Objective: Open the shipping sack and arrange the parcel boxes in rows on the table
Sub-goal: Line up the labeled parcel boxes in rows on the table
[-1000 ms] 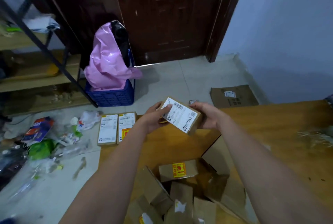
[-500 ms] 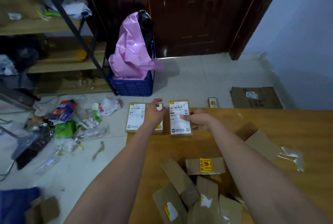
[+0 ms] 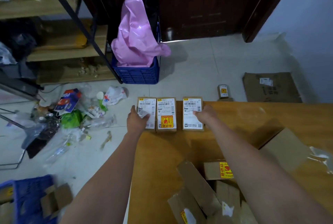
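Observation:
Three brown parcel boxes with white labels lie in a row at the far left corner of the wooden table [image 3: 252, 124]: the left box [image 3: 149, 104], the middle box [image 3: 166, 115] with an orange sticker, and the right box [image 3: 191, 110], set a small gap apart. My left hand [image 3: 136, 122] rests flat on the left box, thumb off its left edge. My right hand [image 3: 205, 115] has its fingertips on the right box's right side. Near me an open cardboard carton [image 3: 281, 148] holds several more parcel boxes [image 3: 216, 170]. No sack is in view.
On the floor past the table lie a small parcel [image 3: 223, 91], a flat cardboard sheet [image 3: 270, 86] and scattered litter [image 3: 72, 115]. A blue crate with a pink bag [image 3: 138, 74] stands by the door, shelving [image 3: 54, 52] at left, another blue crate [image 3: 30, 196] near left.
The box held in both hands a second ago now lies on the table to the right of the other two. My left hand has shifted onto the leftmost box. The view has tilted down.

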The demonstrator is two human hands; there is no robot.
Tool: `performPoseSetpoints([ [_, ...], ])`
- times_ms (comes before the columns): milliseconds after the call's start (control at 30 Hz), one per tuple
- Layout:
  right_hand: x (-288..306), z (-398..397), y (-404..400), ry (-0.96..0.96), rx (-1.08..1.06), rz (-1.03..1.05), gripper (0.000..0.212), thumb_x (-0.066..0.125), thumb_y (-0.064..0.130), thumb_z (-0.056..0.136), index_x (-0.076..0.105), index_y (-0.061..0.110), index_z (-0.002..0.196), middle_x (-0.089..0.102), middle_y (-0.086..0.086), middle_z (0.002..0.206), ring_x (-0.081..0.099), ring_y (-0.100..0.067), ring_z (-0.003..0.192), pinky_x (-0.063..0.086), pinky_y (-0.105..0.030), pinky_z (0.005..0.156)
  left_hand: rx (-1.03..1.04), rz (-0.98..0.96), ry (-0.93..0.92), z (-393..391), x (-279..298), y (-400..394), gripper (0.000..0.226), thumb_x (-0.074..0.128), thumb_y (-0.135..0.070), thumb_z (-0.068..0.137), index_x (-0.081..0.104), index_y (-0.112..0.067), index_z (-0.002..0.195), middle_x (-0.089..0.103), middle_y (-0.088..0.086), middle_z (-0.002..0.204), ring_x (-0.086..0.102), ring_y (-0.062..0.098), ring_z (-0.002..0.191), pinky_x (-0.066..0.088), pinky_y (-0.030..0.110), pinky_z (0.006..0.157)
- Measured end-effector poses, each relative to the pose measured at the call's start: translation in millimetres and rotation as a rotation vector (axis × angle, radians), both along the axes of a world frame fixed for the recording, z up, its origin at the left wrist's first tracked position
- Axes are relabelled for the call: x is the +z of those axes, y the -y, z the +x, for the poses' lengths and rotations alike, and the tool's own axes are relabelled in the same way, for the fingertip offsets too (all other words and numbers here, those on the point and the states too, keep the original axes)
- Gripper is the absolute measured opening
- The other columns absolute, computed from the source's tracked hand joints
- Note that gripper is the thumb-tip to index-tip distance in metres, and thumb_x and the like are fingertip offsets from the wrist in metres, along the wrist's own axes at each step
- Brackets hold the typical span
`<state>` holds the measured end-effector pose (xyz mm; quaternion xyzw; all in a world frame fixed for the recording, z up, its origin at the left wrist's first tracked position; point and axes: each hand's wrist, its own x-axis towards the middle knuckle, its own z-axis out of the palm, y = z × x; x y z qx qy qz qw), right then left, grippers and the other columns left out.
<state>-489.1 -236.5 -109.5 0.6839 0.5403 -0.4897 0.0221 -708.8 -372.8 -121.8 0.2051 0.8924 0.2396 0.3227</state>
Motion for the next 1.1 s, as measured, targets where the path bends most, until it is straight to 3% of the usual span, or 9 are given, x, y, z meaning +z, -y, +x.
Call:
performPoseSetpoints([
  [167, -2, -1, -10, 0.101, 0.088, 0.024, 0.040, 0.073, 0.027, 0.087, 0.061, 0.011, 0.122, 0.066, -0.007, 0.124, 0.066, -0.026, 0.108, 0.057, -0.037, 0.086, -0.020, 0.032, 0.070, -5, -3, -5, 0.042, 0.067, -0.024, 0.091, 0.052, -0.010, 0.128, 0.065, 0.012, 0.126, 0.064, 0.031, 0.110, 0.055, 0.044, 0.091],
  [367, 1, -12, -7, 0.093, 0.064, 0.000, 0.034, 0.071, 0.023, 0.089, 0.061, 0.010, 0.119, 0.067, -0.009, 0.124, 0.066, -0.027, 0.110, 0.057, -0.035, 0.084, -0.018, 0.052, 0.096, -4, -4, -8, 0.043, 0.067, -0.023, 0.091, 0.051, -0.011, 0.129, 0.064, 0.011, 0.127, 0.066, 0.032, 0.108, 0.058, 0.046, 0.087],
  [600, 5, -18, -4, 0.061, 0.025, -0.033, 0.042, 0.067, 0.017, 0.092, 0.054, 0.006, 0.130, 0.064, -0.012, 0.128, 0.064, -0.029, 0.113, 0.056, -0.033, 0.081, -0.025, 0.047, 0.115, -4, -7, -12, 0.043, 0.067, -0.022, 0.091, 0.051, -0.011, 0.129, 0.063, 0.012, 0.129, 0.066, 0.032, 0.109, 0.058, 0.046, 0.087],
  [767, 5, -16, -5, 0.022, -0.015, -0.079, 0.033, 0.068, 0.016, 0.091, 0.058, 0.009, 0.122, 0.065, -0.011, 0.126, 0.064, -0.030, 0.112, 0.057, -0.039, 0.085, -0.011, 0.042, 0.121, -4, -6, -9, 0.044, 0.066, -0.022, 0.092, 0.050, -0.012, 0.131, 0.061, 0.012, 0.131, 0.064, 0.034, 0.112, 0.058, 0.046, 0.088],
  [967, 9, -17, -2, 0.067, 0.067, -0.021, 0.035, 0.066, 0.018, 0.092, 0.058, 0.014, 0.126, 0.063, -0.005, 0.130, 0.063, -0.025, 0.115, 0.048, -0.029, 0.074, 0.015, 0.054, 0.128, 0, -7, -5, 0.043, 0.067, -0.021, 0.092, 0.049, -0.011, 0.130, 0.061, 0.012, 0.131, 0.065, 0.033, 0.112, 0.059, 0.043, 0.085],
  [1100, 9, -19, 0, 0.075, 0.061, -0.016, 0.036, 0.065, 0.019, 0.092, 0.056, 0.015, 0.127, 0.063, -0.005, 0.131, 0.063, -0.025, 0.115, 0.051, -0.031, 0.078, 0.030, 0.057, 0.135, 4, -8, -8, 0.042, 0.067, -0.019, 0.092, 0.050, -0.010, 0.130, 0.061, 0.011, 0.132, 0.064, 0.033, 0.112, 0.058, 0.040, 0.082],
])
